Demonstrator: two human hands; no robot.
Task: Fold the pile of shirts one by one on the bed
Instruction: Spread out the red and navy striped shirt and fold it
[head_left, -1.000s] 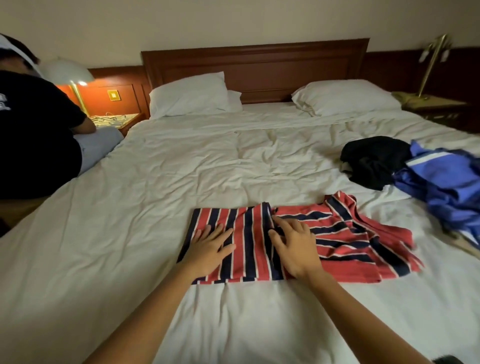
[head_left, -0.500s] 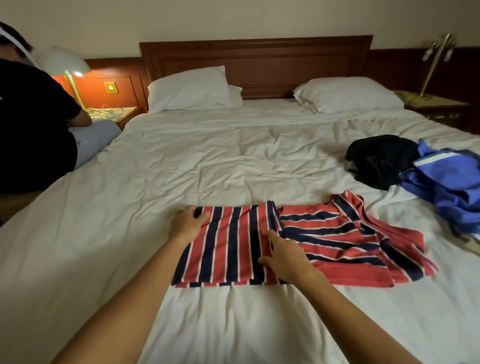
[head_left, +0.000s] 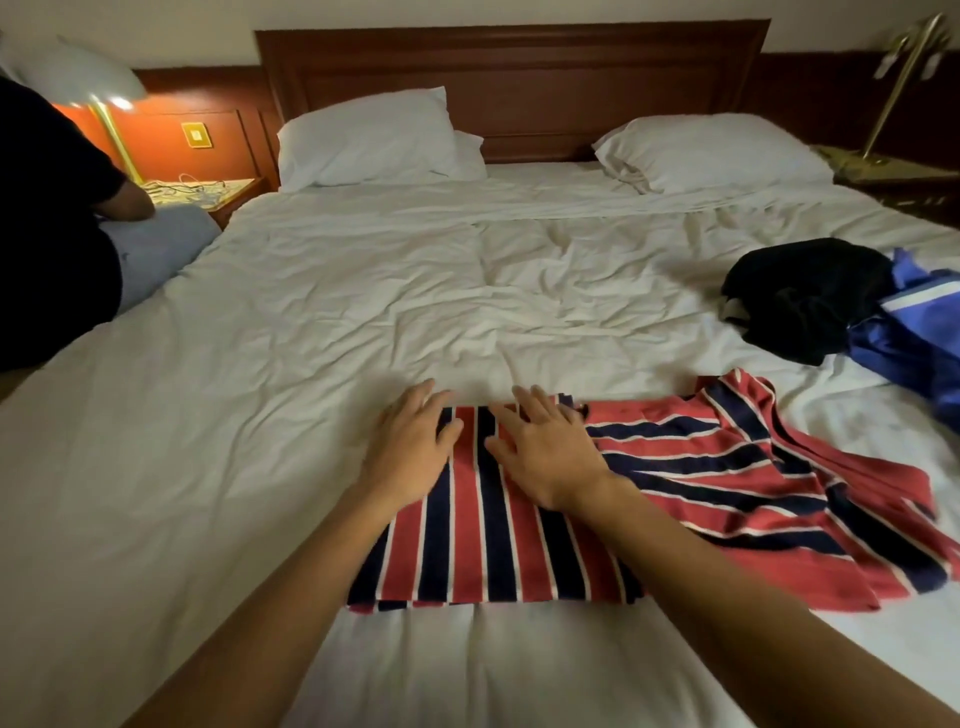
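Observation:
A red, navy and white striped shirt (head_left: 701, 483) lies on the white bed (head_left: 260, 415), its left part folded into a neat panel, its right part loose and rumpled. My left hand (head_left: 410, 447) lies flat with spread fingers on the panel's far left corner. Beside it, my right hand (head_left: 545, 452) presses flat on the panel's far edge near the fold line. At the right of the bed sit a black garment (head_left: 800, 296) and a blue garment with a white stripe (head_left: 914, 332), heaped together.
Two white pillows (head_left: 363, 140) rest against the wooden headboard (head_left: 509, 78). A person in a black top (head_left: 47, 218) sits at the bed's left edge by a lit lamp. A brass lamp (head_left: 893, 88) stands on the right nightstand.
Both hands slid away from me to the far edge of the folded panel, flattening out. My left hand went from curled at the corner to spread flat. The view moved closer.

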